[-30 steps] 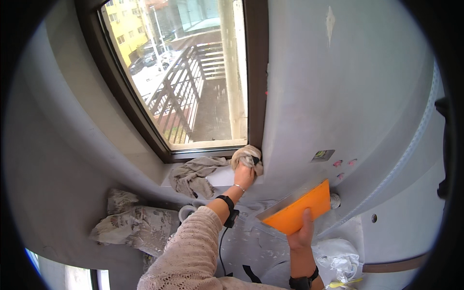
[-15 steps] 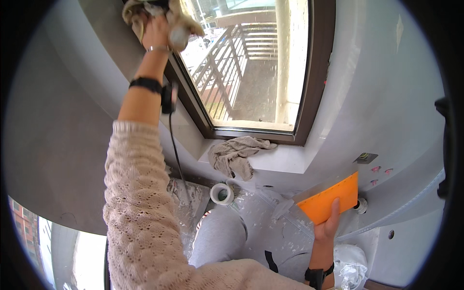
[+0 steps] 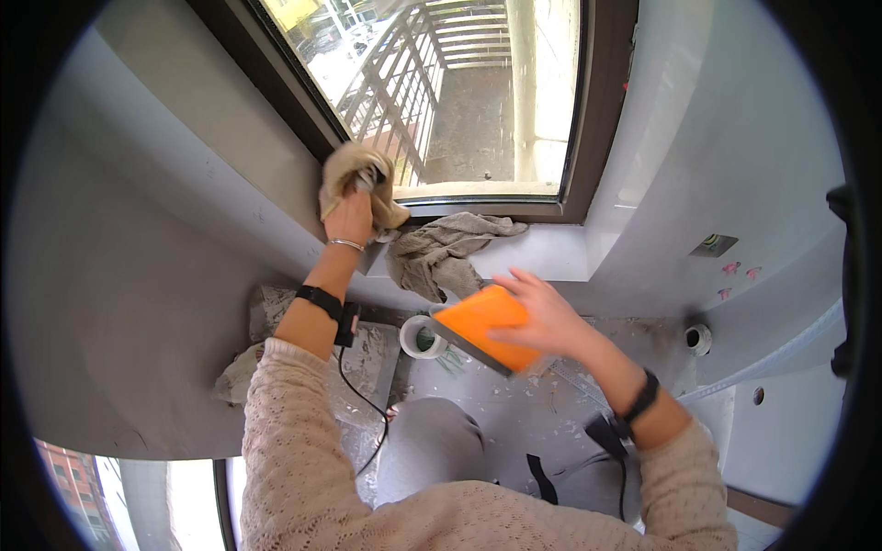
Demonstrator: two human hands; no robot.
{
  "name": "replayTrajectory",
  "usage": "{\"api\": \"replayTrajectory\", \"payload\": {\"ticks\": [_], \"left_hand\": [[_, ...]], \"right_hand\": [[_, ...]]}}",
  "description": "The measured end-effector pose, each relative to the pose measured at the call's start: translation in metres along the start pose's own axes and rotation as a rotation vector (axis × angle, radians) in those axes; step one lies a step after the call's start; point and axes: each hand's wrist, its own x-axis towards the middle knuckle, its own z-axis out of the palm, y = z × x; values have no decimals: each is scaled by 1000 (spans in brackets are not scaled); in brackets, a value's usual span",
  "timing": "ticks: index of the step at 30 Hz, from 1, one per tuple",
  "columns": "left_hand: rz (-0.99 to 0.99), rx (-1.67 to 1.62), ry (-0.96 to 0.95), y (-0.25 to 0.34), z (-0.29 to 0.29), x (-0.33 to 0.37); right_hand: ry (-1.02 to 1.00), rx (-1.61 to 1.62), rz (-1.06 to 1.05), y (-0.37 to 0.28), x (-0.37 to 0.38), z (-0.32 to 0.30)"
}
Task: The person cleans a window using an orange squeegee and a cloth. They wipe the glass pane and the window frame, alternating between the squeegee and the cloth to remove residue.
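My left hand [image 3: 349, 219] grips a bunched beige cloth [image 3: 340, 173] at the lower left corner of the dark brown window frame [image 3: 579, 188]. Part of the cloth lies over the frame; dark and white patches show within its folds. My right hand [image 3: 549, 317] is wrapped round a broad orange scraper [image 3: 478, 317] with a grey blade edge. The scraper is tilted, blade toward the lower left, in front of the sill and slightly blurred. Between both hands a grey-brown cloth [image 3: 436, 257] lies crumpled on the white window sill [image 3: 551, 253], hanging over its front edge.
Below the sill stands a white round container [image 3: 411, 342], next to a stained board [image 3: 372, 367]. An open wall box [image 3: 714, 245] and a pipe stub [image 3: 698, 340] sit on the right. Black straps [image 3: 540, 479] and a cable [image 3: 367, 386] hang near my arms.
My left hand has brought the beige cloth down along the left frame to its lower corner. My right hand has moved left and up with the scraper, turning it.
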Motion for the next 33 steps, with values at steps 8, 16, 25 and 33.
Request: {"api": "replayTrajectory", "payload": {"ticks": [8, 16, 25, 33], "left_hand": [[212, 85, 181, -21, -4, 14], [78, -91, -295, 16, 75, -20], [32, -627, -404, 206, 38, -30], [541, -1148, -916, 201, 14, -46]], "right_hand": [[-69, -390, -41, 40, 163, 119], [87, -14, -67, 49, 63, 49], [633, 1448, 475, -6, -173, 8], [870, 1617, 122, -12, -242, 49]]}}
